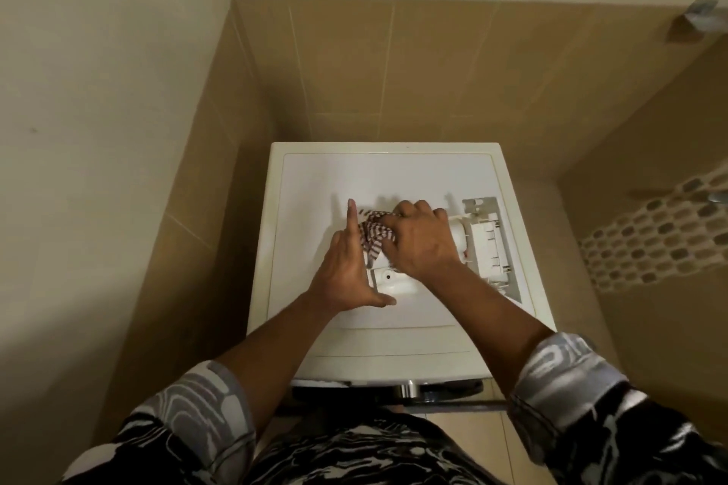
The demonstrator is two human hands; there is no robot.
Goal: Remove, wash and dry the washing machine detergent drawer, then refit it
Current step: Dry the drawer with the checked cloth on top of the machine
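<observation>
The white detergent drawer (394, 282) lies on top of the white washing machine (315, 185), mostly hidden under my hands. My right hand (423, 238) grips a striped cloth (372, 234) bunched against the drawer. My left hand (346, 260) stands on edge against the drawer's left side, fingers straight and thumb spread along its near edge. A second white plastic drawer part (486, 238) with ribs and clips lies just to the right of my right hand.
The machine stands in a tiled corner, walls close at the left and behind. A chrome fitting (699, 18) juts from the wall at the upper right. A mosaic tile band (654, 236) runs along the right wall. The machine's door rim (409, 392) shows below its front edge.
</observation>
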